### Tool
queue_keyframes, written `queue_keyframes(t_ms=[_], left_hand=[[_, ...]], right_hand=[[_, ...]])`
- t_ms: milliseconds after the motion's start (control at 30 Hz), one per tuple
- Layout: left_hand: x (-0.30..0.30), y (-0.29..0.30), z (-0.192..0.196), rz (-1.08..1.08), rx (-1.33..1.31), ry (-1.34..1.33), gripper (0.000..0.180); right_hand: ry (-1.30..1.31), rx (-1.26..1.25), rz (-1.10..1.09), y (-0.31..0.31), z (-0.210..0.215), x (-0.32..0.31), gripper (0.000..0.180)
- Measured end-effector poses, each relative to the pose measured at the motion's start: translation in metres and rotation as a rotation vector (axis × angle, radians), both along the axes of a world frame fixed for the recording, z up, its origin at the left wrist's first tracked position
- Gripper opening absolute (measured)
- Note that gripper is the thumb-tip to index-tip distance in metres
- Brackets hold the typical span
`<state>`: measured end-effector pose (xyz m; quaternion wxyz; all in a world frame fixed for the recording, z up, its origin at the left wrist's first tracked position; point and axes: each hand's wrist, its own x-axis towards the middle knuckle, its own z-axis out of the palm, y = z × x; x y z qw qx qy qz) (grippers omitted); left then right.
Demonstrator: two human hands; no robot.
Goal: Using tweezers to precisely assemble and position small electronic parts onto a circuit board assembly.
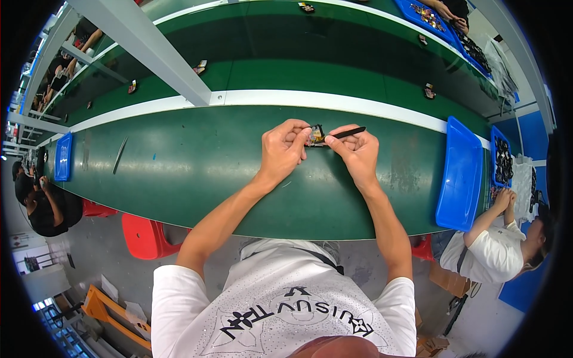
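A small electronic assembly (315, 135), dark-edged with silver and yellow parts, is pinched between the thumb and fingers of my left hand (283, 147). My right hand (357, 154) grips a slim black stick-like tool (350, 132). One end of the tool sticks out past my fingers to the right, while its other end is close to the assembly. Whether this tool is tweezers or a pry stick I cannot tell. My two hands nearly meet over the green worktable (209, 173), and my fingers partly cover the assembly.
A blue tray (460, 173) stands to the right, and a smaller blue tray (63, 157) at the far left. Silver tweezers (120, 155) lie on the table. Beyond the white rail (286, 98), small assemblies (430, 91) rest on a green belt. Co-workers sit at both sides.
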<state>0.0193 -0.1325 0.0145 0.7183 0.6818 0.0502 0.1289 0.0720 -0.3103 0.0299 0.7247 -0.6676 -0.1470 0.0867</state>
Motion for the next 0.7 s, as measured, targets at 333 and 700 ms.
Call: queue_keyframes(t_ms=[333, 700], left_hand=[[0.006, 0.013, -0.007, -0.165, -0.268, 0.041, 0.022], [0.007, 0.015, -0.007, -0.199, -0.315, 0.040, 0.024]], right_hand=[[-0.092, -0.013, 0.000, -0.003, 0.000, -0.001, 0.014], [-0.468, -0.205, -0.102, 0.003, 0.003, -0.009, 0.010]])
